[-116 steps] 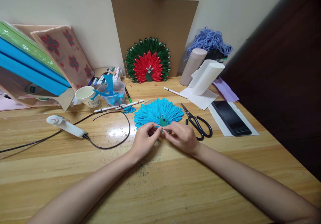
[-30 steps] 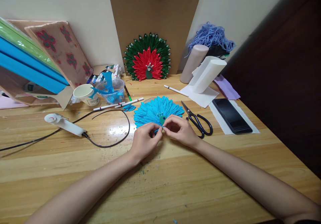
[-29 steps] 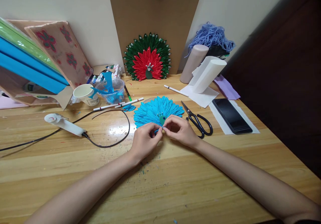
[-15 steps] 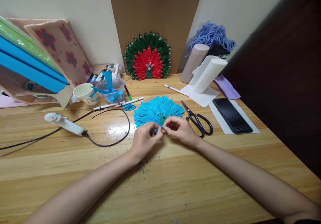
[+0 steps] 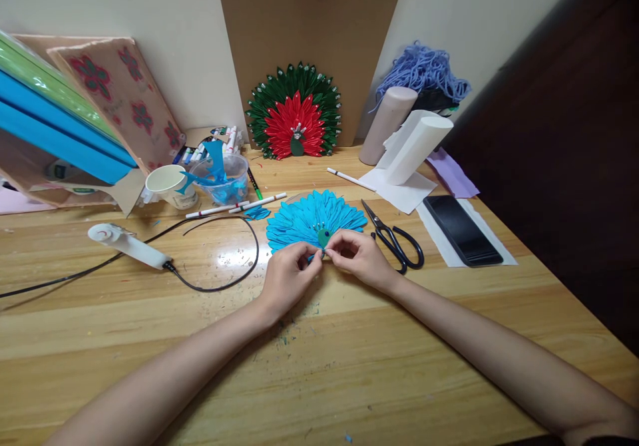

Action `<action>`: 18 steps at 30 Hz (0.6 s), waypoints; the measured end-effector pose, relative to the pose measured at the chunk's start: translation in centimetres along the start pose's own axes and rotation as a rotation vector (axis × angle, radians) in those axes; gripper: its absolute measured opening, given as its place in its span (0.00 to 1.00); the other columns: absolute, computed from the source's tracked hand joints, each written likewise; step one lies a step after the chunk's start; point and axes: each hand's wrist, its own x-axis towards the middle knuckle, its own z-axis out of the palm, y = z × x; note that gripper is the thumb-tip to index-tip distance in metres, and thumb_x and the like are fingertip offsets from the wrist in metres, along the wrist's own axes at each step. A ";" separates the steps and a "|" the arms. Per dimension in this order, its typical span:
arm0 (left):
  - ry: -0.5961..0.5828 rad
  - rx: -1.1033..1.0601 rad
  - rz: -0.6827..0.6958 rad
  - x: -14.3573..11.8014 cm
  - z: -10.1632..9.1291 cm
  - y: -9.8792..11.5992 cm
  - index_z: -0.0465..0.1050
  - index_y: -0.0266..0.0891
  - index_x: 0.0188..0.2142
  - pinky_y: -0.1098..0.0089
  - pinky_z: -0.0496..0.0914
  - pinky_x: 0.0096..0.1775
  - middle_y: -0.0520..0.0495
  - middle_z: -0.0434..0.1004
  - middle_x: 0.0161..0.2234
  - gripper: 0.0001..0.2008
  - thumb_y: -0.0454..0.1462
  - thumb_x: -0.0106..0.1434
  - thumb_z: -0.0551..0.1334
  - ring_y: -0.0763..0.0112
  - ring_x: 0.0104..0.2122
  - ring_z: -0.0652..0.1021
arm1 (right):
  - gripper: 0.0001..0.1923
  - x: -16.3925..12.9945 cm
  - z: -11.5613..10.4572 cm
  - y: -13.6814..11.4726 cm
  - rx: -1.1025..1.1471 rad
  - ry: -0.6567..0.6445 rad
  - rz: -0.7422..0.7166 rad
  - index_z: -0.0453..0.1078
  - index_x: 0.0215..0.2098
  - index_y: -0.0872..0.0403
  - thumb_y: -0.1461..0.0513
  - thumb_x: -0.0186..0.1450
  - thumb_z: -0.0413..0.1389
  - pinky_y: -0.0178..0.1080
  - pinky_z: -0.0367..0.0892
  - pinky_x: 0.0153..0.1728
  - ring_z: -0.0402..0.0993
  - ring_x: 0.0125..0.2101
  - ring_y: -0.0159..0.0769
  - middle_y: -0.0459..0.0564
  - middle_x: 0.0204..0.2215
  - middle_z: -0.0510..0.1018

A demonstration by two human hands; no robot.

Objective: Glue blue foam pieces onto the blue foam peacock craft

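Left hand (image 5: pixel 288 274) and right hand (image 5: pixel 360 257) meet mid-frame, fingertips pinching a small blue piece (image 5: pixel 313 257). Just below the blue paper peacock (image 5: pixel 313 220) on the table (image 5: pixel 349 366). Scissors (image 5: pixel 397 243) right of it.

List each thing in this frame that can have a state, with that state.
left hand: fingertips pinched on the small blue piece
right hand: fingertips pinched on the same piece
small blue piece: held between both hands
blue paper peacock: flat on table
scissors: shut, lying flat
phone: screen dark
paper cup: upright
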 end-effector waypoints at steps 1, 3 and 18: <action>0.002 -0.003 -0.006 0.0 0.0 0.0 0.73 0.36 0.28 0.75 0.62 0.25 0.49 0.75 0.23 0.12 0.40 0.62 0.56 0.76 0.20 0.70 | 0.05 0.0 0.0 0.0 0.007 0.001 0.001 0.69 0.29 0.55 0.61 0.60 0.56 0.35 0.65 0.29 0.68 0.27 0.31 0.47 0.26 0.72; 0.002 -0.014 -0.022 0.0 0.0 0.0 0.73 0.36 0.29 0.75 0.62 0.25 0.49 0.75 0.23 0.12 0.40 0.62 0.55 0.76 0.20 0.70 | 0.05 0.0 0.0 -0.1 0.022 0.000 0.006 0.69 0.29 0.55 0.61 0.61 0.56 0.35 0.66 0.29 0.68 0.28 0.31 0.47 0.26 0.72; -0.007 -0.043 -0.030 0.1 0.0 -0.1 0.73 0.36 0.29 0.75 0.62 0.24 0.50 0.74 0.22 0.12 0.40 0.61 0.56 0.76 0.20 0.69 | 0.05 0.1 0.0 -0.1 -0.012 0.032 -0.011 0.70 0.29 0.55 0.61 0.60 0.56 0.35 0.64 0.29 0.67 0.27 0.31 0.47 0.26 0.73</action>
